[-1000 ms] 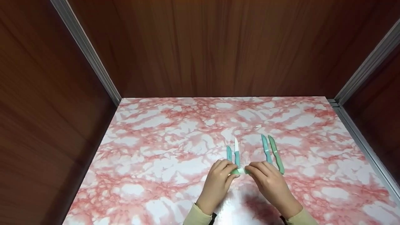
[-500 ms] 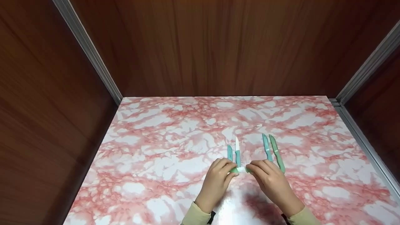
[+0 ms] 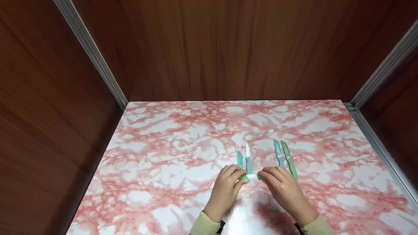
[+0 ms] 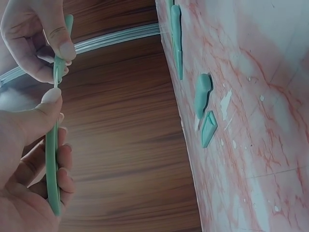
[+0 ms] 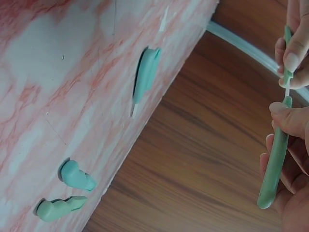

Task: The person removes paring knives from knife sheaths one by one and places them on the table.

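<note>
My left hand [image 3: 225, 187] pinches a slim green sheath [image 4: 51, 169] between thumb and fingers. My right hand [image 3: 282, 186] grips the green handle of a paring knife [image 5: 274, 166]. A short stretch of white blade [image 3: 252, 176] shows between the hands; its tip is hidden. Just beyond them lies a teal paring knife [image 3: 248, 164] with a bare white blade. Left of that knife rests a teal sheath [image 3: 240, 159]. Past the right hand are a blue sheathed knife [image 3: 278, 153], partly hidden by the fingers, and a green sheathed knife [image 3: 289, 160].
The table [image 3: 156, 182] has a red and white marbled top. Dark wood-grain panels [image 3: 209, 49] stand behind and at both sides, with grey metal strips [image 3: 94, 55] along their corners.
The hands have drawn very slightly apart, and a little more white blade shows between them. The knives and sheath on the table have stayed in place.
</note>
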A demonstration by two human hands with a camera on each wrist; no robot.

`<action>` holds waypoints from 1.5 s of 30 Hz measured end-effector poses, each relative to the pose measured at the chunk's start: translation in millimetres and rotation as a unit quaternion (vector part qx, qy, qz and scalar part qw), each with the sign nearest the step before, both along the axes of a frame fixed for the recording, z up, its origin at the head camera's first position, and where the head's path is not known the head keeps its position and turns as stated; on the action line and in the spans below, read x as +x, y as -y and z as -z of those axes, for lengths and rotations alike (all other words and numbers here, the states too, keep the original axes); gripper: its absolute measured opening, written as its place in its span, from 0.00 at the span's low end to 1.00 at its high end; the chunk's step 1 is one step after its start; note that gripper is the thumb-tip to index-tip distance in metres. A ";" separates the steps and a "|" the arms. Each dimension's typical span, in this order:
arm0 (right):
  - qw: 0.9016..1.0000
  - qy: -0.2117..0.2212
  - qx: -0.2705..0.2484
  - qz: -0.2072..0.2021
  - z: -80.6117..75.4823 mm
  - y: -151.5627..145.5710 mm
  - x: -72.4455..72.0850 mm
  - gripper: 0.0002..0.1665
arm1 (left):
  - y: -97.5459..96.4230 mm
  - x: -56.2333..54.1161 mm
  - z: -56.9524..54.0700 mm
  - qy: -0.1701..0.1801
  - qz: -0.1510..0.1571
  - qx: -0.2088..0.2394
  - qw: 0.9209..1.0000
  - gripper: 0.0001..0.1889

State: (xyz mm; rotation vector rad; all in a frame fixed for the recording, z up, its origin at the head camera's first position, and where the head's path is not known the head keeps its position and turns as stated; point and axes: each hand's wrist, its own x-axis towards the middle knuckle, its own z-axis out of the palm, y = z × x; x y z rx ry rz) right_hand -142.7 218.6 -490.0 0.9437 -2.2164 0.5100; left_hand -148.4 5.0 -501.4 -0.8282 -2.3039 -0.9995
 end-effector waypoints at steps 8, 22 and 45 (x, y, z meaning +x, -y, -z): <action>1.000 0.012 0.006 0.001 0.6 -3.1 0.7 0.17 | 3.2 -1.1 1.2 0.001 0.000 0.001 1.000 0.11; 1.000 0.013 0.001 0.005 1.1 -3.8 0.5 0.18 | 4.2 -2.8 4.4 -0.007 -0.001 0.002 1.000 0.13; 1.000 0.023 -0.003 -0.010 2.1 -5.4 0.8 0.17 | 7.8 -0.5 4.0 0.045 0.001 0.028 0.999 0.12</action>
